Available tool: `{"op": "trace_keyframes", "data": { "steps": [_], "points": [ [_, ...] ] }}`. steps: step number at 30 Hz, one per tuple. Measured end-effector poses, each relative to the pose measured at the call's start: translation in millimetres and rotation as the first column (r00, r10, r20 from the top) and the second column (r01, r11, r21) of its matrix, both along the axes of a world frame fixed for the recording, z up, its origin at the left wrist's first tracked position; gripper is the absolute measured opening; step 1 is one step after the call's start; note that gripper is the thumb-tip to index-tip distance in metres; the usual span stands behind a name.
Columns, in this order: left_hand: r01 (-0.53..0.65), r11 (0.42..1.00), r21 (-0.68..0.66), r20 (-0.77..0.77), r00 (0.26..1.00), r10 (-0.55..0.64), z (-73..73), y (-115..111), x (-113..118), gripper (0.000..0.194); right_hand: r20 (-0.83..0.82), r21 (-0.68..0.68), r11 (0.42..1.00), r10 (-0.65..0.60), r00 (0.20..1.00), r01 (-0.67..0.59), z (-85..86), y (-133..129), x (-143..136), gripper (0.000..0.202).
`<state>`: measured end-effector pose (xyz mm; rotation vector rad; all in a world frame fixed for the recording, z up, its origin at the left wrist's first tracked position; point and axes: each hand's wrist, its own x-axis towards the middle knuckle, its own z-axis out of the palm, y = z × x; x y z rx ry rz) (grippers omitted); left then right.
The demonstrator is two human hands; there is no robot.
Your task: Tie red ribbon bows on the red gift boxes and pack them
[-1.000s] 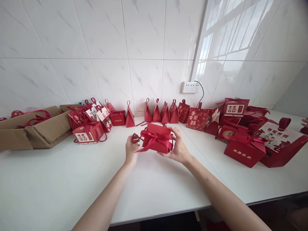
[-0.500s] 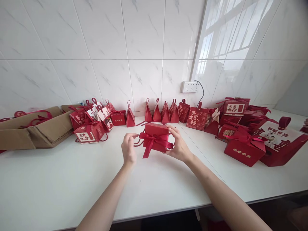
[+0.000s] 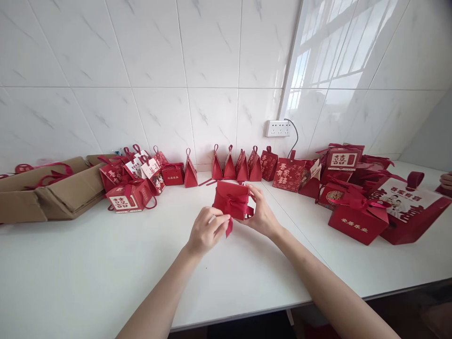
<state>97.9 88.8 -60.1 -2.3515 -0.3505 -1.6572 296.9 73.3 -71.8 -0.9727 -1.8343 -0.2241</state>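
Observation:
A small red box [image 3: 221, 192] with a ribbon bow [image 3: 237, 205] on its front is held above the white table [image 3: 148, 278]. My right hand [image 3: 260, 212] grips the box by its right side, thumb below and fingers along the upper right edge. At the lower left of the box, my left hand [image 3: 209, 229] has its fingers pinched at the ribbon, whose tail hangs down beside the fingertips. The left side of the box is partly behind my left hand.
Several triangular red boxes [image 3: 216, 165] line the tiled wall. Stacked red boxes [image 3: 358, 226] lie at right, smaller boxes [image 3: 129, 195] and an open cardboard box [image 3: 67, 197] at left. Another person's hand [image 3: 446, 181] shows at the far right edge.
My left hand has moved right from beside the box to the bow and closed on the ribbon. The cords at the left of the box are now hidden. My right hand keeps its grip.

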Motion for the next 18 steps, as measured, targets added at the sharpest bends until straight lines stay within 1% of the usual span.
{"op": "trace_keyframes", "data": {
  "steps": [1, 3, 6, 8, 9, 10, 12, 13, 15, 18],
  "points": [
    [0.003, 1.000, 0.022, -0.023, 1.000, -0.002, -0.6, 0, 0, 0.019, -0.001, 0.001, 1.000, -0.002, 1.000, 0.002, 0.3, 0, 0, 0.096],
    [0.020, 1.000, 0.021, -0.043, 0.999, -0.019, -2.1, 1, 1, 0.021, 0.002, 0.008, 1.000, 0.001, 1.000, -0.001, 0.2, 0, -1, 0.094],
    [0.079, 0.995, -0.064, -0.027, 0.996, -0.080, -4.4, 4, 1, 0.020, 0.005, 0.009, 1.000, -0.005, 1.000, 0.004, -0.9, 1, -1, 0.094],
    [0.096, 0.979, -0.180, 0.018, 0.995, -0.094, -5.7, 6, -1, 0.018, -0.006, 0.005, 0.999, -0.036, 0.999, 0.036, -0.4, 2, -2, 0.094],
    [0.082, 0.964, -0.255, 0.043, 0.996, -0.073, -6.4, 7, -2, 0.016, -0.021, 0.007, 0.998, -0.058, 0.998, 0.059, 0.8, 2, -2, 0.094],
    [0.054, 0.940, -0.336, 0.063, 0.997, -0.035, -7.1, 9, -3, 0.014, -0.041, 0.013, 0.996, -0.085, 0.996, 0.086, 2.8, 1, -1, 0.094],
    [-0.011, 0.872, -0.489, 0.070, 0.996, 0.052, -9.2, 13, -6, 0.009, -0.086, 0.037, 0.988, -0.146, 0.985, 0.150, 9.5, -7, 4, 0.095],
    [-0.036, 0.835, -0.548, 0.058, 0.995, 0.080, -10.5, 15, -7, 0.008, -0.099, 0.047, 0.981, -0.181, 0.979, 0.186, 14.2, -14, 8, 0.095],
    [-0.053, 0.780, -0.623, 0.017, 0.997, 0.082, -13.4, 20, -9, 0.008, -0.075, 0.053, 0.964, -0.256, 0.964, 0.261, 26.4, -37, 24, 0.095],
    [-0.039, 0.742, -0.670, -0.037, 0.999, 0.020, -16.5, 25, -7, 0.011, 0.072, 0.023, 0.930, -0.369, 0.927, 0.368, 52.2, -89, 63, 0.095]
  ]
}}
